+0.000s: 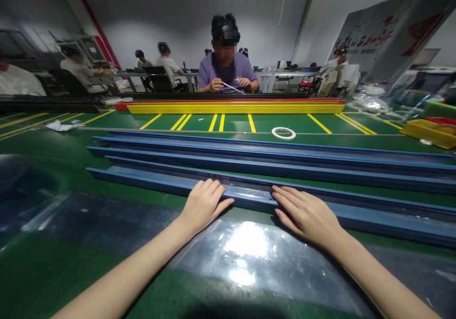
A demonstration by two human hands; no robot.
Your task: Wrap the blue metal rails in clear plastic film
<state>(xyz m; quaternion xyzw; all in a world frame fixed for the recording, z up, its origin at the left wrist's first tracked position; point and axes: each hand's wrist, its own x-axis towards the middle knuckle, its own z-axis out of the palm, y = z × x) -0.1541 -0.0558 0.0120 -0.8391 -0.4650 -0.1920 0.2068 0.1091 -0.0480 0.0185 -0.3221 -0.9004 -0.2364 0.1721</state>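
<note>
A long blue channel-shaped profile point(142, 177) lies across the table before me. My left hand point(205, 205) rests over its near wall, fingers bent slightly into the groove and thumb pointing right along the front. Farther right, my right hand point(308, 213) lies on the same profile with its fingers stretched into the groove and its thumb apart, lower down. Shiny clear film shows in the groove between the hands. A wide strip of clear plastic film point(285, 257) spreads flat on the table under my forearms. Both hands touch the profile; neither lifts it.
More blue profiles point(171, 155) lie just behind. Beyond them are a white tape ring point(284, 133), yellow point(231, 108) and red profiles, and a yellow bin point(429, 132) at right. Opposite, a person in purple point(228, 69) holds a thin white strip. Crumpled film point(372, 101) lies far right.
</note>
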